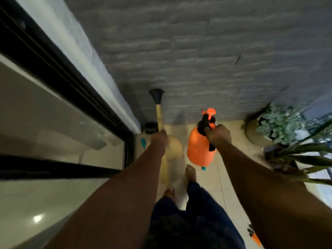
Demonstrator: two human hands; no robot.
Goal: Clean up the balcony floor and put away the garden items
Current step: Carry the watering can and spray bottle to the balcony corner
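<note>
Fingers of the right hand [218,136] are curled tight round the black handle of the orange plastic pressure sprayer [200,148], which hangs off the floor in front of the body, its orange pump knob uppermost. Fingers of the left hand [159,138] wrap the pale wooden broom handle [159,115], which stands near upright and ends in a dark blue flared cap; the cream bristles below the hand are blurred. Both items sit over the pale tiled balcony floor [230,186], close to the grey stone-textured wall [197,51]. Bare feet and dark trousers show beneath. Left: black-framed sliding glass door [62,108]. Right: round potted plant with pale green leaves [276,123], beside a long-leaved plant.
</note>
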